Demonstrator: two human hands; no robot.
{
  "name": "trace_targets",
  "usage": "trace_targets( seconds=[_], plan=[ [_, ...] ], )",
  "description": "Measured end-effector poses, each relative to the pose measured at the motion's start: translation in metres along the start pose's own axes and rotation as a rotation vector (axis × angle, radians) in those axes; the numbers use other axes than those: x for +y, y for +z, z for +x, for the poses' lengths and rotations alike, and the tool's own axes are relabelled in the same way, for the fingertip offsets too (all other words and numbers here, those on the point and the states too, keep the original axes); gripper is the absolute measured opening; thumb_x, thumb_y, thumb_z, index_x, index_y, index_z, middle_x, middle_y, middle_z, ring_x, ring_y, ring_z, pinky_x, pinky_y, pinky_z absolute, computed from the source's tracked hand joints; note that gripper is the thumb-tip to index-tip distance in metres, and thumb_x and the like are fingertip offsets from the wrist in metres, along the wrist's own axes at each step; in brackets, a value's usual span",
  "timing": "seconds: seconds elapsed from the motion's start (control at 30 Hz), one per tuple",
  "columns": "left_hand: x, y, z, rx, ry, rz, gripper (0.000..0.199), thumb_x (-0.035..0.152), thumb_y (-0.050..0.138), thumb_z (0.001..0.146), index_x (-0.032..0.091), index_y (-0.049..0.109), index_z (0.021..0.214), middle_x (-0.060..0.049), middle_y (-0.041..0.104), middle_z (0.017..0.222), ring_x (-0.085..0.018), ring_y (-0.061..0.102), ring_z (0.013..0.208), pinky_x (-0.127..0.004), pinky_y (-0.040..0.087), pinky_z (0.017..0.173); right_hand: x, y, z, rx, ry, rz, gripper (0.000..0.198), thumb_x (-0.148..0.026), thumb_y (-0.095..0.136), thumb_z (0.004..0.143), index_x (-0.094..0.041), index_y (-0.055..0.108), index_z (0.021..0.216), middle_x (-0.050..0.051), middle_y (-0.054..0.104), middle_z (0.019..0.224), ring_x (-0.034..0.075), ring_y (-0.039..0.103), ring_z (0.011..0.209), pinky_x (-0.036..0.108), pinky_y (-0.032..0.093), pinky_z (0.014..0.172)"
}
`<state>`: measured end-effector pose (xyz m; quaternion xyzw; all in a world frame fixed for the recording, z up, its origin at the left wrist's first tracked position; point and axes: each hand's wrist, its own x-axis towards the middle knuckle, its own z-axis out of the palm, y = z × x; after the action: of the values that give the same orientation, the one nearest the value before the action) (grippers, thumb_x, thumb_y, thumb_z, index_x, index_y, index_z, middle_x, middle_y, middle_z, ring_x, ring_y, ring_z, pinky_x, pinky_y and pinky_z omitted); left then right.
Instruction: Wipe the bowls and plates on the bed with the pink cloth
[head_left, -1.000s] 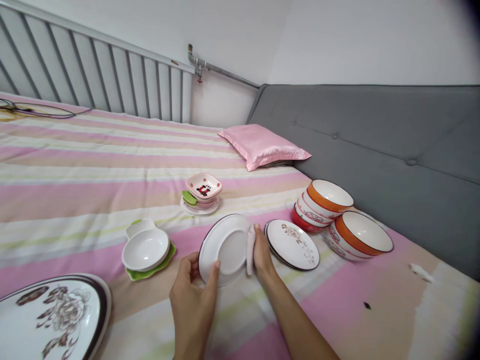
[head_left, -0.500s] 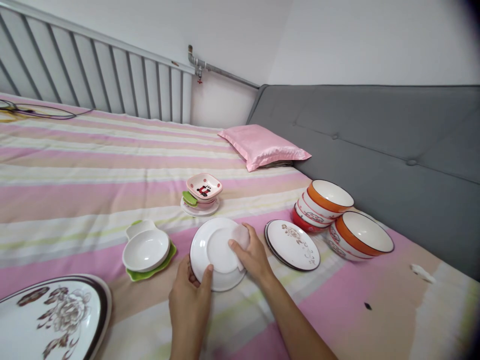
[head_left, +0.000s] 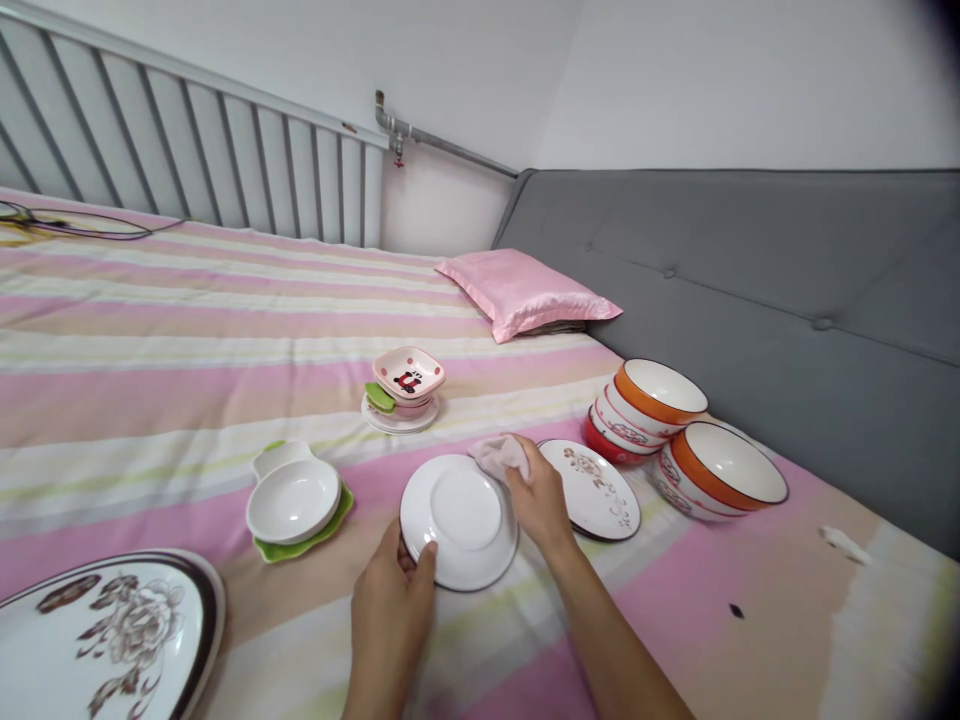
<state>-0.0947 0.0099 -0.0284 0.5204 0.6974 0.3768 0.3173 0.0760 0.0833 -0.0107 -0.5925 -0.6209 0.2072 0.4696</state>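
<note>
My left hand grips the lower left rim of a white plate, thumb on top and fingers curled beneath. The plate's underside with its raised foot ring faces me. In my right hand is a pale pink cloth, pinched between thumb and fingers at the plate's upper right edge. Just right of that hand lies a stack of flower-patterned plates, partly covered by it. To the left, a small white bowl with a handle rests on a green leaf-shaped dish.
Orange-rimmed bowls and a bowl stack stand at right, near the grey headboard. Large oval plates lie front left. A pink square dish tops a small stack on the striped sheet. A pink pillow lies behind.
My right hand has moved the cloth off the plate's face to its upper right edge. The plate and my left hand have shifted slightly right.
</note>
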Motion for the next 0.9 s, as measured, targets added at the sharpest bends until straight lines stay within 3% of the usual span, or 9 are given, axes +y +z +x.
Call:
trace_targets(
  seconds=[0.13, 0.3, 0.37, 0.43, 0.57, 0.63, 0.73, 0.9],
  plan=[
    [0.001, -0.003, 0.000, -0.073, -0.043, -0.067, 0.039, 0.037, 0.049, 0.077, 0.018, 0.059, 0.109, -0.005, 0.066, 0.078, -0.021, 0.061, 0.068, -0.029, 0.042, 0.062, 0.000, 0.000, -0.002, 0.109, -0.040, 0.043, 0.037, -0.022, 0.046, 0.081, -0.021, 0.055, 0.117, 0.007, 0.063, 0.114, 0.021, 0.058, 0.105, 0.037, 0.043, 0.093],
    [0.002, -0.002, 0.000, -0.059, -0.073, -0.124, 0.040, 0.037, 0.053, 0.073, 0.018, 0.060, 0.108, -0.005, 0.068, 0.079, -0.021, 0.062, 0.068, -0.028, 0.042, 0.060, -0.006, -0.005, -0.004, 0.358, -0.147, 0.010, 0.039, -0.022, 0.042, 0.084, -0.021, 0.051, 0.123, 0.009, 0.059, 0.121, 0.022, 0.054, 0.111, 0.037, 0.042, 0.093],
    [0.001, -0.001, 0.001, -0.064, -0.073, -0.133, 0.042, 0.037, 0.053, 0.074, 0.017, 0.059, 0.111, -0.005, 0.068, 0.080, -0.022, 0.063, 0.069, -0.029, 0.042, 0.062, -0.007, -0.004, -0.004, 0.390, -0.203, -0.007, 0.042, -0.022, 0.040, 0.085, -0.021, 0.048, 0.126, 0.009, 0.055, 0.127, 0.022, 0.050, 0.117, 0.039, 0.040, 0.098],
    [0.000, -0.001, 0.001, -0.078, -0.071, -0.132, 0.044, 0.037, 0.053, 0.074, 0.017, 0.057, 0.114, -0.006, 0.068, 0.082, -0.022, 0.063, 0.070, -0.029, 0.043, 0.063, -0.005, 0.000, -0.005, 0.294, -0.239, -0.031, 0.042, -0.021, 0.041, 0.085, -0.021, 0.047, 0.127, 0.010, 0.051, 0.131, 0.022, 0.046, 0.123, 0.041, 0.036, 0.102],
    [0.000, 0.000, 0.001, -0.089, -0.066, -0.113, 0.045, 0.038, 0.051, 0.076, 0.016, 0.055, 0.115, -0.006, 0.068, 0.084, -0.022, 0.063, 0.071, -0.030, 0.043, 0.064, 0.003, 0.014, -0.010, -0.215, -0.249, -0.082, 0.037, -0.020, 0.045, 0.083, -0.020, 0.052, 0.118, 0.011, 0.049, 0.135, 0.021, 0.039, 0.130, 0.042, 0.034, 0.106],
    [0.000, 0.000, 0.001, -0.083, -0.052, -0.102, 0.044, 0.038, 0.050, 0.076, 0.016, 0.056, 0.114, -0.006, 0.067, 0.084, -0.021, 0.062, 0.069, -0.030, 0.043, 0.063, 0.004, 0.018, -0.014, -0.390, -0.250, -0.132, 0.036, -0.021, 0.050, 0.080, -0.019, 0.053, 0.116, 0.012, 0.044, 0.139, 0.023, 0.035, 0.133, 0.043, 0.032, 0.107],
    [0.000, 0.000, 0.002, -0.072, -0.044, -0.097, 0.044, 0.039, 0.051, 0.075, 0.017, 0.057, 0.112, -0.006, 0.067, 0.083, -0.021, 0.061, 0.067, -0.029, 0.042, 0.060, 0.000, 0.018, -0.017, -0.446, -0.255, -0.191, 0.042, -0.026, 0.059, 0.075, -0.019, 0.052, 0.115, 0.012, 0.043, 0.139, 0.025, 0.034, 0.133, 0.044, 0.030, 0.108],
    [0.000, -0.001, 0.001, -0.052, -0.047, -0.119, 0.040, 0.039, 0.054, 0.073, 0.018, 0.061, 0.106, -0.005, 0.067, 0.077, -0.020, 0.061, 0.062, -0.028, 0.041, 0.057, -0.002, 0.019, -0.018, -0.377, -0.252, -0.217, 0.066, -0.042, 0.064, 0.073, -0.019, 0.041, 0.131, 0.013, 0.049, 0.134, 0.026, 0.045, 0.124, 0.045, 0.034, 0.103]
  ],
)
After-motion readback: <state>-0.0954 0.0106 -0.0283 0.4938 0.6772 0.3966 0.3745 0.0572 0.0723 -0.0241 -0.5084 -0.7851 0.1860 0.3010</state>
